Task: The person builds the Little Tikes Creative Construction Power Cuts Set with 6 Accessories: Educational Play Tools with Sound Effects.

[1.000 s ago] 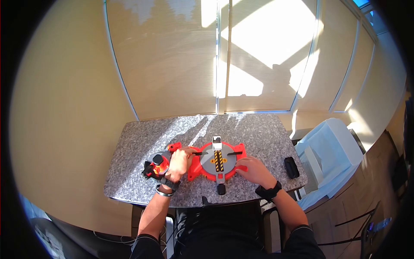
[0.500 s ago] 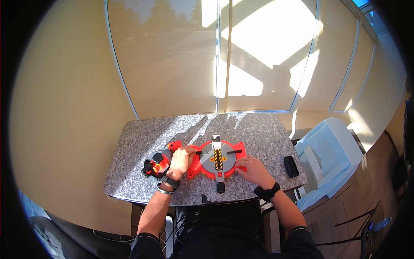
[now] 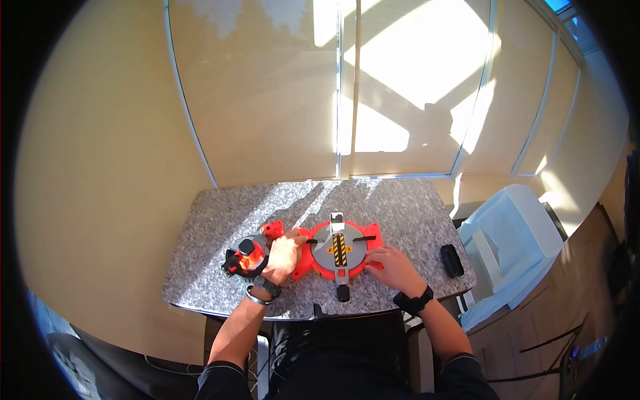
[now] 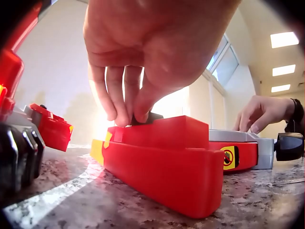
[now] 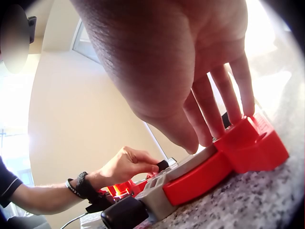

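On the granite-look table (image 3: 380, 200) lies a toy mitre saw base (image 3: 321, 259), red with a round grey disc and a black-and-yellow striped strip. My left hand (image 3: 285, 253) is over its left wing, and in the left wrist view thumb and fingers pinch a small black piece (image 4: 153, 117) on top of the red block. At the opposite wing, my right hand (image 3: 395, 267) reaches down with fairly straight fingers. Its fingertips rest on the red end block (image 5: 255, 148) in the right wrist view. A black knob (image 3: 343, 293) sticks out at the base's front.
Left of my left hand stands the red, grey and black upper part of the toy saw (image 3: 248, 255). A black case (image 3: 451, 261) lies near the table's right edge. Beyond that edge is a chair with a light blue cover (image 3: 520, 227).
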{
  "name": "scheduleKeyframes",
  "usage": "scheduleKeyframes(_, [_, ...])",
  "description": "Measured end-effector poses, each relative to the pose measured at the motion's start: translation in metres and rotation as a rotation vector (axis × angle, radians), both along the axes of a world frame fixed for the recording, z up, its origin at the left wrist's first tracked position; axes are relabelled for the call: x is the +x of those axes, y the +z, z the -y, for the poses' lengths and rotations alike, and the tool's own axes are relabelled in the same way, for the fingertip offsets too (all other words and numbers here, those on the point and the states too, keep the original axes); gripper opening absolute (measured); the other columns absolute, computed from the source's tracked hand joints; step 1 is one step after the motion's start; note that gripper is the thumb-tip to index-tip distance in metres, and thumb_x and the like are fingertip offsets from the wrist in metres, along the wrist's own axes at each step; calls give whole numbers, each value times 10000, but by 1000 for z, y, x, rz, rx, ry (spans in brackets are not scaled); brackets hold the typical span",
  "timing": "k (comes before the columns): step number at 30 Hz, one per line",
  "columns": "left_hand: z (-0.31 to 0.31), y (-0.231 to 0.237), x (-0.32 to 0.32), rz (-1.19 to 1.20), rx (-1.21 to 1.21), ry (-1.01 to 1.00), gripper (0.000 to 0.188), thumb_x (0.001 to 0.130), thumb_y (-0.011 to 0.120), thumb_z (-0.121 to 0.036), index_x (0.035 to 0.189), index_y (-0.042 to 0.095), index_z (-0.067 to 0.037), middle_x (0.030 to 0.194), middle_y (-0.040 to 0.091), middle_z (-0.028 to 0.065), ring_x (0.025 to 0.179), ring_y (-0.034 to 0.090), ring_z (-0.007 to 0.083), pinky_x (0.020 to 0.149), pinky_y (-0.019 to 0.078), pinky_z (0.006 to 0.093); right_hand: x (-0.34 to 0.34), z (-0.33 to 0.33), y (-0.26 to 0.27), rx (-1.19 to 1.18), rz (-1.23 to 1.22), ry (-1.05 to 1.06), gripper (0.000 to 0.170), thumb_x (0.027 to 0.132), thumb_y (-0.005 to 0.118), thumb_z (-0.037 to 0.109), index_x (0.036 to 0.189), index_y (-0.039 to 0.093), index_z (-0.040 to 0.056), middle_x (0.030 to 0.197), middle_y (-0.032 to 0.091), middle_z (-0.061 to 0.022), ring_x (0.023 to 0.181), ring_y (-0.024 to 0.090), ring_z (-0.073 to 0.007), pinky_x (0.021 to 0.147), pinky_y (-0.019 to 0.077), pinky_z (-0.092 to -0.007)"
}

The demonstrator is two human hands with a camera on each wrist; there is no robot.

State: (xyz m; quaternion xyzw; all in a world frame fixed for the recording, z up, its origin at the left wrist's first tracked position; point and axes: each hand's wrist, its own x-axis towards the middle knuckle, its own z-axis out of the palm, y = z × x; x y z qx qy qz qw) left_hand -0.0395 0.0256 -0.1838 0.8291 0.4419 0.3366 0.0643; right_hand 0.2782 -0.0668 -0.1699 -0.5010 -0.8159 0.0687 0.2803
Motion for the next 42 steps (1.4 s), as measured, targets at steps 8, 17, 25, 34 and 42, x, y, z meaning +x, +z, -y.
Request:
scheduleKeyframes(8, [7, 5, 5, -74, 28, 83, 185, 888, 677, -66, 1043, 774, -94, 973, 725, 105, 904, 716, 353, 770, 598, 454, 0, 1, -2, 17, -10, 6, 159, 871, 739, 214, 926, 763, 67, 1123, 758, -67, 1101, 669, -290, 957, 554, -415])
scheduleKeyframes(17, [44, 52, -17, -83, -76, -8, 547, 886, 750, -159, 1409, 607, -84, 1303, 667, 193, 1172, 646, 408, 957, 559, 473, -1, 1, 3, 1, 10, 8, 173, 877, 736, 230, 940, 761, 71, 1119, 758, -77, 1102, 675, -285, 950, 558, -415])
scheduleKeyframes(25, [76, 94, -74, 122, 66, 127, 400, 875, 781, -111, 1257, 700, -24, 1229, 707, 181, 1115, 690, 377, 972, 560, 420, -4, 2, 4, 6, 23, -14, 193, 870, 740, 216, 976, 755, 56, 1085, 753, -94, 1077, 682, -302, 918, 567, -425])
scheduleKeyframes(34, [89, 73, -138, 129, -5, 237, 417, 825, 854, -168, 1166, 705, 20, 1136, 733, 194, 1057, 720, 361, 942, 564, 422, -3, -1, 0, 22, 32, 3, 215, 864, 749, 219, 996, 755, 50, 1079, 754, -101, 1074, 682, -307, 911, 572, -424])
scheduleKeyframes(42, [95, 56, -149, 179, -131, 302, 285, 902, 770, -105, 1156, 717, 11, 1068, 755, 195, 904, 754, 333, 771, 601, 379, -4, 0, -1, 18, 38, -1, 212, 873, 744, 230, 990, 757, 53, 1092, 753, -94, 1079, 681, -299, 909, 573, -424])
